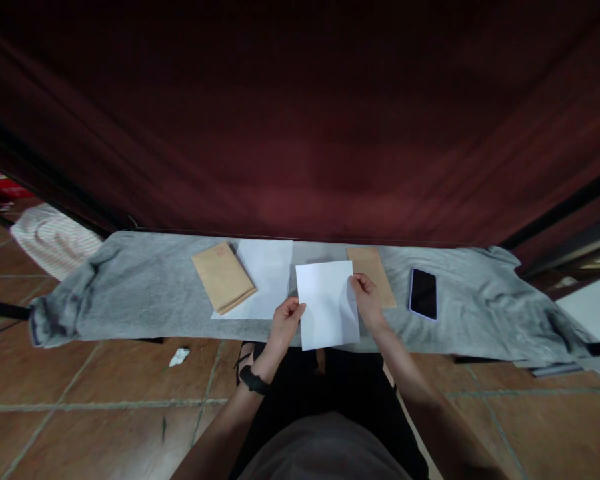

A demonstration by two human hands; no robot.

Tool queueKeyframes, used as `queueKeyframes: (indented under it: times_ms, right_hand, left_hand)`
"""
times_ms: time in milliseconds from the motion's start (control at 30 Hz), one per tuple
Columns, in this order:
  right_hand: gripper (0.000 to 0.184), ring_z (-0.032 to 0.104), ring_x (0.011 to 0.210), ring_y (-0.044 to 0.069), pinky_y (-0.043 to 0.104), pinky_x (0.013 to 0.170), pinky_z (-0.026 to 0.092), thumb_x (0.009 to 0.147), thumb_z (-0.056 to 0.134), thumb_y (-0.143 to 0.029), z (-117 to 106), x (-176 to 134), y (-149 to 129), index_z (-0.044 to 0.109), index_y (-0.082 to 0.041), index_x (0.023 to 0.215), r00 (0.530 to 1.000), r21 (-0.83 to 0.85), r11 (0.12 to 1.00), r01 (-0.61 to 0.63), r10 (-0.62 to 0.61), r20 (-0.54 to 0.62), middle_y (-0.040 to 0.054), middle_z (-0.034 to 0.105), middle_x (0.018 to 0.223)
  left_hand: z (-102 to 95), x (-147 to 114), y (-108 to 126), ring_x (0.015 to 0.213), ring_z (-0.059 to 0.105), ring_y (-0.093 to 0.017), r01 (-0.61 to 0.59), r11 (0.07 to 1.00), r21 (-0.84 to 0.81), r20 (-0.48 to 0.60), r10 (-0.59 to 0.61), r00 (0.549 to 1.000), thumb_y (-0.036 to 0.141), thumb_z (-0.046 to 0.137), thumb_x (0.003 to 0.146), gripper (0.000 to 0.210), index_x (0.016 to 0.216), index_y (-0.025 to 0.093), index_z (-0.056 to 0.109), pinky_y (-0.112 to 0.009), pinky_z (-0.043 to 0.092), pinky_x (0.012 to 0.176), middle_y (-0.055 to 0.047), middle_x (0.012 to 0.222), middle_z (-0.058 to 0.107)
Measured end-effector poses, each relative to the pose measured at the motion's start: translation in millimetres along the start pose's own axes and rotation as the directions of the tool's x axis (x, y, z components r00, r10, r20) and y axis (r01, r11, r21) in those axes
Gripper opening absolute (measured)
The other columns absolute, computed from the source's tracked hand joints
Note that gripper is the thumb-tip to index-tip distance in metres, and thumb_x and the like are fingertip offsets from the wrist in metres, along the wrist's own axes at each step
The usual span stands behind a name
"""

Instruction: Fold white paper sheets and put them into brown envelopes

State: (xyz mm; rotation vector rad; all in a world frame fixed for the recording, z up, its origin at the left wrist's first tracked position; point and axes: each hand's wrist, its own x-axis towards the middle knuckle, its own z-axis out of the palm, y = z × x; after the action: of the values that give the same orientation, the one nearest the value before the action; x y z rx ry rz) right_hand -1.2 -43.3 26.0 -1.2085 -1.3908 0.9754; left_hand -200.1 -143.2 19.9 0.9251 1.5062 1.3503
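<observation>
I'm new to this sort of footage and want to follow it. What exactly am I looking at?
There is no machine here, just a person's bare left hand and right hand, holding a white sheet by its two sides. The single picture comes from a camera worn on that person's head, looking forward and down. On the grey cloth lie a brown envelope-like stack at left, partly over white paper; a flat brown piece partly hidden by the right hand; and a phone farther right.
</observation>
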Motion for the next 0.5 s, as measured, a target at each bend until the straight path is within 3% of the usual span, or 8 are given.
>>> queueKeyframes:
  times_ms: [133,233,367,433,500]
  right_hand:
    - [0.043,0.064,0.088,0.022,0.036,0.079,0.054,0.092,0.046,-0.050,2,-6,29,0.064,-0.019,0.116,0.999,-0.095,0.995,0.028,-0.026,0.030,0.0079,0.071,0.100]
    - [0.049,0.059,0.122,0.027,0.044,0.101,0.050,0.098,0.039,-0.042,2,-22,42,0.054,-0.017,0.138,0.981,-0.354,0.917,0.184,-0.147,0.129,0.0154,0.062,0.132]
    - [0.050,0.045,0.140,0.024,0.045,0.115,0.042,0.102,0.034,-0.029,8,-54,48,0.041,-0.020,0.151,0.884,-0.515,0.736,0.439,-0.253,0.392,0.0122,0.049,0.152]
    - [0.052,0.042,0.144,0.024,0.047,0.118,0.038,0.103,0.036,-0.027,14,-69,46,0.038,-0.021,0.154,0.818,-0.536,0.649,0.541,-0.256,0.515,0.0101,0.045,0.156]
    - [0.053,0.039,0.146,0.026,0.051,0.120,0.034,0.103,0.041,-0.030,19,-81,44,0.036,-0.021,0.155,0.782,-0.569,0.569,0.593,-0.240,0.575,0.0101,0.041,0.159]
  left_hand:
    - [4.0,17,-22,0.053,0.049,-0.011,0.011,0.999,0.042,-0.078,-0.007,0.997,0.045,0.068,0.073,0.027,0.072,0.019,0.062,-0.022,0.038,0.052,0.004,0.058,0.056]
    - [5.3,30,-36,0.052,0.050,-0.012,0.013,0.997,0.080,-0.142,-0.002,0.990,0.038,0.068,0.072,0.019,0.074,0.020,0.063,-0.023,0.039,0.051,0.005,0.058,0.056]
    - [6.8,46,-51,0.055,0.054,-0.013,0.005,0.992,0.125,-0.195,0.020,0.981,0.030,0.065,0.072,0.011,0.078,0.020,0.063,-0.024,0.044,0.055,0.004,0.062,0.062]
    - [7.5,53,-54,0.059,0.058,-0.014,-0.006,0.988,0.153,-0.209,0.038,0.977,0.026,0.062,0.073,0.008,0.078,0.020,0.064,-0.024,0.046,0.060,0.002,0.067,0.065]
    - [7.6,57,-56,0.063,0.060,-0.015,-0.014,0.983,0.183,-0.227,0.056,0.972,0.023,0.060,0.073,0.007,0.078,0.020,0.064,-0.025,0.048,0.063,0.001,0.069,0.067]
